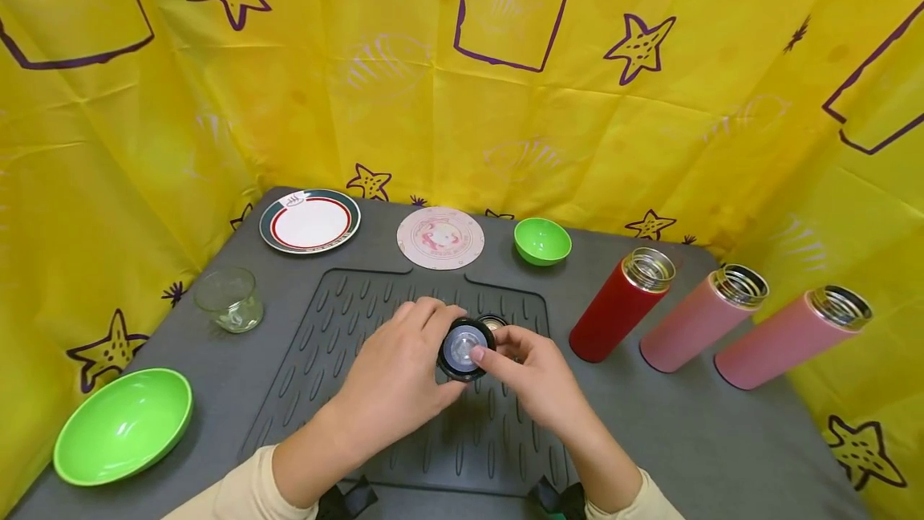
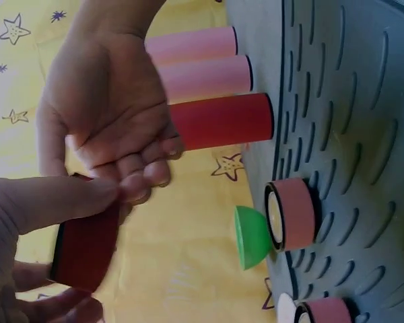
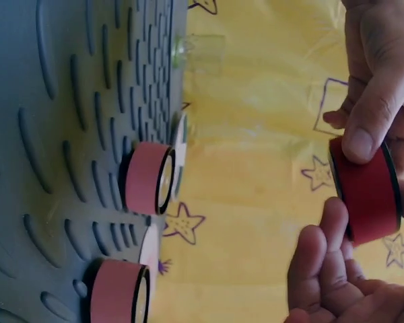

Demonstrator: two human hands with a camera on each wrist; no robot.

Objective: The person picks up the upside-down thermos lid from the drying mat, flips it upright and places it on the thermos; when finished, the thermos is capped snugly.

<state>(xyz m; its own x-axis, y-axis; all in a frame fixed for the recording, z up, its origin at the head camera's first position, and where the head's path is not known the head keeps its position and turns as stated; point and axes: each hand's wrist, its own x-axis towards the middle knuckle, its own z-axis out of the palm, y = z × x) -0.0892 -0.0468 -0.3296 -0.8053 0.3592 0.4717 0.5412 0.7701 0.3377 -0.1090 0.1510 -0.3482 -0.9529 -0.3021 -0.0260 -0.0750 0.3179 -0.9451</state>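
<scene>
A red bottle lid [image 1: 462,348] with a black rim is held over the drying mat, its round translucent inner side facing up in the head view. My left hand [image 1: 397,359] grips it by the side, the thumb lying across the red wall in the left wrist view. From the other side my right hand [image 1: 537,375] meets it, thumb tip on the inner side and fingertips at the lower edge in the right wrist view. Below stand two pink lids, one [image 3: 148,178] beside the other [image 3: 118,293]; in the head view the hands largely hide them.
Right of the grey mat [image 1: 289,392] stand a red bottle [image 1: 613,315] and two pink bottles [image 1: 693,327], lidless. A plate [image 1: 310,221], a pink disc [image 1: 440,239] and a small green bowl [image 1: 543,241] line the back. Leftward are a glass [image 1: 231,299] and a larger green bowl [image 1: 123,428].
</scene>
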